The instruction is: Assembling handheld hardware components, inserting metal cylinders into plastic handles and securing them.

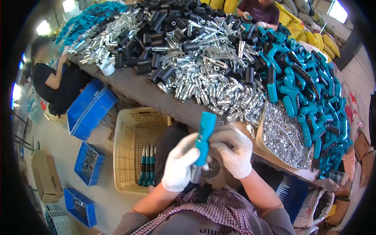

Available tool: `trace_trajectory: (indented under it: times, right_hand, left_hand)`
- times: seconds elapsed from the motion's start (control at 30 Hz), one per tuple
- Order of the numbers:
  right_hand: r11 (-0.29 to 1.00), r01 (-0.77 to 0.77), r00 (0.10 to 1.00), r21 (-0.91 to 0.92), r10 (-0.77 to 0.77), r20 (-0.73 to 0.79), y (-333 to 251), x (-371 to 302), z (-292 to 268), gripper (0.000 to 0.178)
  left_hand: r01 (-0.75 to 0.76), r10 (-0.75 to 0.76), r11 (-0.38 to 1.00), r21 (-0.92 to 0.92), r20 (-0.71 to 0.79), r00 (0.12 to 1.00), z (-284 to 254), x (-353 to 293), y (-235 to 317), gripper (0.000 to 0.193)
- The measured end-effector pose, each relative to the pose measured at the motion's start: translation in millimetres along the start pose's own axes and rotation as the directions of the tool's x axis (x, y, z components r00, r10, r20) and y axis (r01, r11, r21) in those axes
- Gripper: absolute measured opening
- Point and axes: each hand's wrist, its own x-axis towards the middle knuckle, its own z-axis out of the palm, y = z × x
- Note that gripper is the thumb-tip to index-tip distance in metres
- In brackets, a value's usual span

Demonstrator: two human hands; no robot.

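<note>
My left hand [179, 162] and my right hand [233, 150], both in white gloves, grip one teal plastic handle [204, 137] held upright in front of my chest. A dark round part [212, 169] sits under the handle between the two gloves. Just beyond my hands the worktable [149, 94] carries a heap of silver metal pieces [211, 74], black rubber sleeves [156, 39] and teal T-shaped handles [309, 90]. A tray of small shiny metal bits [282, 137] lies at the table's near right corner, beside my right hand.
A cream plastic basket [131, 149] at my left holds a few finished teal-and-black handles [147, 166]. Blue crates [89, 109] and cardboard boxes [46, 176] stand on the floor at left. One person in black [55, 78] sits at the far left, another [258, 11] at the table's far end.
</note>
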Motion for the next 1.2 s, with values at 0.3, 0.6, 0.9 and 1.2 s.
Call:
trace_trajectory:
  times: [0.3, 0.6, 0.9, 1.2]
  right_hand:
    - [0.984, 0.127, 0.988, -0.122, -0.115, 0.099, 2, 30, 33, 0.018]
    - [0.827, -0.446, 0.877, 0.343, 0.326, 0.354, 20, 53, 37, 0.028]
    - [0.666, 0.417, 0.878, -0.618, -0.12, 0.463, 48, 216, 80, 0.031]
    - [0.619, 0.442, 0.887, -0.649, -0.191, 0.421, 61, 239, 89, 0.032]
  left_hand:
    - [-0.104, 0.178, 0.916, 0.387, -0.16, 0.971, -10, 6, 28, 0.052]
    - [-0.087, 0.115, 0.939, 0.332, -0.065, 0.991, -31, 18, 24, 0.055]
    - [-0.167, 0.167, 0.953, -0.255, -0.02, 0.986, -62, 40, 12, 0.043]
    - [-0.163, 0.166, 0.976, -0.144, 0.01, 0.986, -48, 42, 1, 0.043]
